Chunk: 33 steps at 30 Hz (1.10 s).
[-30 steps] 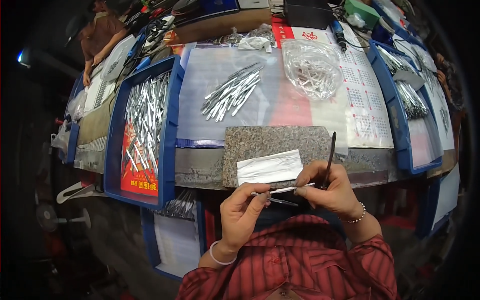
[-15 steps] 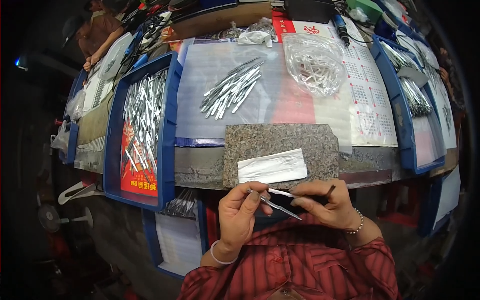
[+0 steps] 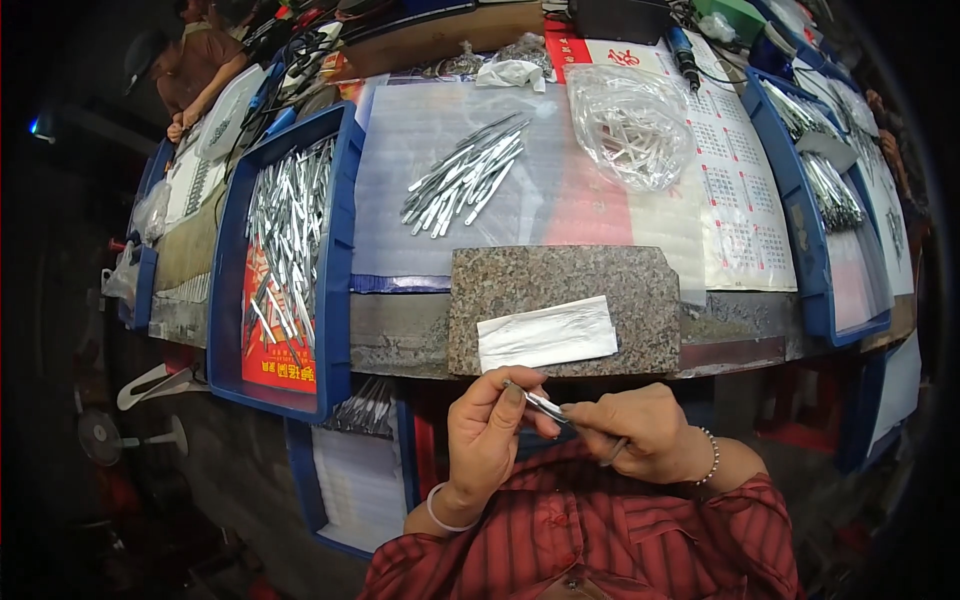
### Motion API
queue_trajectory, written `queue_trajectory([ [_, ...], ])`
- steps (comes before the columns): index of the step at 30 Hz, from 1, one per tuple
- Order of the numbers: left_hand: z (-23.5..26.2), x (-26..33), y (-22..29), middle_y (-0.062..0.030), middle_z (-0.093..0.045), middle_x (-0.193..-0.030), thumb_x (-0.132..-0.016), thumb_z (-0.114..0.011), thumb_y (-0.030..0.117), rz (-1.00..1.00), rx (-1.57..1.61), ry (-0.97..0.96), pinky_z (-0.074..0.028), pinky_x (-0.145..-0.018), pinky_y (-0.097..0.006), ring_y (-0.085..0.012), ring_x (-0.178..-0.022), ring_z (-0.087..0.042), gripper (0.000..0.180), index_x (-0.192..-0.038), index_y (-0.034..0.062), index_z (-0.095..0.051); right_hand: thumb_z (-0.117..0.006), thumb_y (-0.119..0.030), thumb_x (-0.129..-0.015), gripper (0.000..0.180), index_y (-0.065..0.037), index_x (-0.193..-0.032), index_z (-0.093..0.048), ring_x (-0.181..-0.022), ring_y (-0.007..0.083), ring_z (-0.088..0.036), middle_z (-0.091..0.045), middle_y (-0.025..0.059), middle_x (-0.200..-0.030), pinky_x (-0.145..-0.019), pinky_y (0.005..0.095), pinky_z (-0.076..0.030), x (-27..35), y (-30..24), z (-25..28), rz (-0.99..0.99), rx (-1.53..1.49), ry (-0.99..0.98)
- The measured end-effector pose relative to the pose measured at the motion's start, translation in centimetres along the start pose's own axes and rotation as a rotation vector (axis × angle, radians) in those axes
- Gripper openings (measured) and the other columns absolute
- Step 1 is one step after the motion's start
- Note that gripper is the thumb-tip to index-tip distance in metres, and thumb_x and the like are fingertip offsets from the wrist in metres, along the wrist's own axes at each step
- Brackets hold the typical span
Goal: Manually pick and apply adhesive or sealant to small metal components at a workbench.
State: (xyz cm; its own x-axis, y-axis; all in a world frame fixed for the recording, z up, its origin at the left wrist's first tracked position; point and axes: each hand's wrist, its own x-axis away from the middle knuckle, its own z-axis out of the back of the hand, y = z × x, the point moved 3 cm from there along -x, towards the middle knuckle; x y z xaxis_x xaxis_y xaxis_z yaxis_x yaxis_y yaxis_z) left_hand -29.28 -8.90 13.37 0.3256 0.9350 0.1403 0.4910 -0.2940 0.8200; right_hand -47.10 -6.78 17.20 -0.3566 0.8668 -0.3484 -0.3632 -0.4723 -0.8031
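Just beyond my chest, both hands come together at the front edge of the bench. My left hand is closed, thumb and fingers pinching a slim silver metal piece that points toward the right hand. My right hand is closed with its fingers at the piece's other end. Out of its underside pokes the end of a thin dark rod; the rest is covered by the fingers. Beyond them a folded white cloth or paper lies on a speckled stone slab.
Similar silver strips lie in a pile on plastic sheeting. More fill a blue tray at left. A clear plastic bag of pale strips sits back right, near a blue-handled tool. Another blue tray stands right. A person sits far left.
My right hand has turned over and closed further, moving slightly down. The silver piece's pointed end, visible before between the hands, is now hidden at the right fingers.
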Motion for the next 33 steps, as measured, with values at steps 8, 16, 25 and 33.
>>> queue_trajectory([
  [8, 0.1, 0.3, 0.7, -0.01, -0.065, -0.091, -0.098, -0.056, 0.011, 0.055, -0.046, 0.011, -0.053, -0.07, -0.024, -0.0128, -0.074, -0.065, 0.02, -0.108, -0.0047, -0.061, -0.07, -0.002, -0.073, 0.025, -0.002, -0.099, -0.066, -0.049, 0.0179, -0.055, -0.051, 0.0033, -0.061, -0.042, 0.0309, -0.043, 0.3, -0.3, -0.5, 0.107, 0.098, 0.051],
  [16, 0.6, -1.1, 3.1, -0.0109, -0.067, -0.084, -0.078, -0.072, -0.003, -0.289, -0.931, -0.209, -0.051, -0.068, -0.029, -0.021, -0.076, -0.065, 0.016, -0.093, -0.0009, -0.067, -0.072, -0.008, -0.076, 0.019, -0.001, -0.092, -0.065, -0.052, 0.0194, -0.057, -0.054, 0.0049, -0.065, -0.043, 0.032, -0.045, -0.9, 0.4, 1.7, 0.135, 0.231, -0.052],
  [25, 2.2, -3.4, 1.9, -0.0055, -0.064, -0.087, -0.075, -0.072, 0.002, -0.756, -1.369, -0.04, -0.038, -0.084, -0.039, -0.025, -0.091, -0.062, 0.021, -0.094, 0.0065, -0.065, -0.051, -0.03, -0.098, 0.035, 0.003, -0.103, -0.063, -0.065, 0.0268, -0.063, -0.069, 0.0159, -0.093, -0.059, 0.0333, -0.05, -4.1, 1.3, 4.7, 0.015, 0.298, 0.017],
  [33, 2.1, -4.0, 2.0, -0.0053, -0.06, -0.09, -0.072, -0.074, 0.003, -0.712, -1.405, -0.158, -0.036, -0.086, -0.041, -0.0265, -0.095, -0.061, 0.024, -0.093, 0.0074, -0.064, -0.069, -0.013, -0.085, 0.021, -0.002, -0.102, -0.063, -0.056, 0.0268, -0.064, -0.067, 0.0167, -0.077, -0.048, 0.0338, -0.048, -4.9, -1.1, 4.2, 0.089, 0.345, 0.029],
])
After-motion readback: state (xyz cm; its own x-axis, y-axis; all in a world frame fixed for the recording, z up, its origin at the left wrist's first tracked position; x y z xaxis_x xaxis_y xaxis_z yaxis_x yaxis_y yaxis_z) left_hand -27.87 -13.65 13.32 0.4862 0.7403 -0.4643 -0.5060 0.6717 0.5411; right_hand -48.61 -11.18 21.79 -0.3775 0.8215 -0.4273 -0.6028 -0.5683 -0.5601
